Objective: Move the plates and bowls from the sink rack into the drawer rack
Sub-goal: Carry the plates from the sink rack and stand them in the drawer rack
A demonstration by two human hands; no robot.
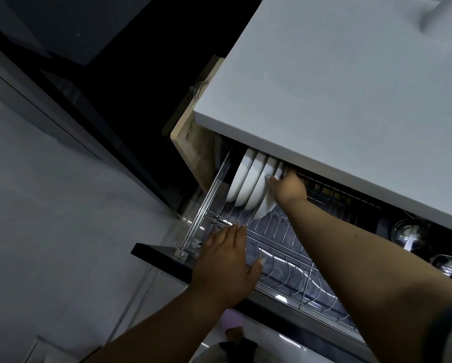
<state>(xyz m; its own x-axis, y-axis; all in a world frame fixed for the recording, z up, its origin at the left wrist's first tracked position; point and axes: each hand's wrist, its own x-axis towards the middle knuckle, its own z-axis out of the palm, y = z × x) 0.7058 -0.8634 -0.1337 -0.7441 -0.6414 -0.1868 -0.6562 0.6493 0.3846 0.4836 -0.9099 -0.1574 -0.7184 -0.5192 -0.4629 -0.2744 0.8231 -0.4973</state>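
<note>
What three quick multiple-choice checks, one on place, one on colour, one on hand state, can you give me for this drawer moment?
1. Where do the dishes stand?
A. at the far left end of the drawer rack
B. on the countertop
C. on the floor

2. What colour are they?
A. blue
B. white
C. black

3. What is the left hand doing?
A. gripping a bowl
B. holding a cup
C. hovering over the rack, fingers straight

Answers: 1 A, they stand on edge between the wires under the counter edge. 2 B, all look white. 3 C, its fingers are extended and hold nothing, while the right hand holds the nearest dish.
</note>
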